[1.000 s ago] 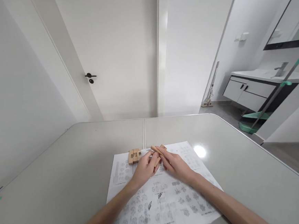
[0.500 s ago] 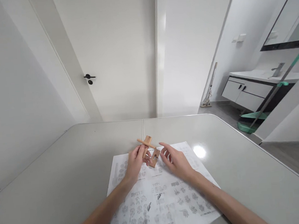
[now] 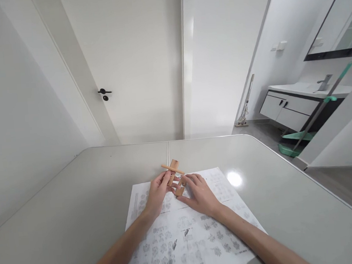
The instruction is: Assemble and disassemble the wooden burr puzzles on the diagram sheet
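Note:
My left hand (image 3: 155,194) is closed on a small cluster of wooden puzzle pieces above the printed sheet. A thin wooden stick (image 3: 173,169) lies crosswise over an upright flat wooden piece (image 3: 174,164) in that grip. My right hand (image 3: 201,196) has its thumb and fingers around a notched wooden piece (image 3: 180,192) at the right side of the cluster. Left fingertips also reach toward this notched piece; whether they touch it I cannot tell. Fingers partly hide how the pieces join.
Under both hands a large white sheet (image 3: 186,257) with printed puzzle diagrams lies on the glossy grey table (image 3: 78,204). A closed door (image 3: 134,62) stands beyond the table. At the right are a mop (image 3: 246,102), a washbasin cabinet (image 3: 292,106) and a green dustpan (image 3: 288,150).
My right hand has moved left and its fingers have closed around the notched wooden piece. My left hand keeps its hold with little movement.

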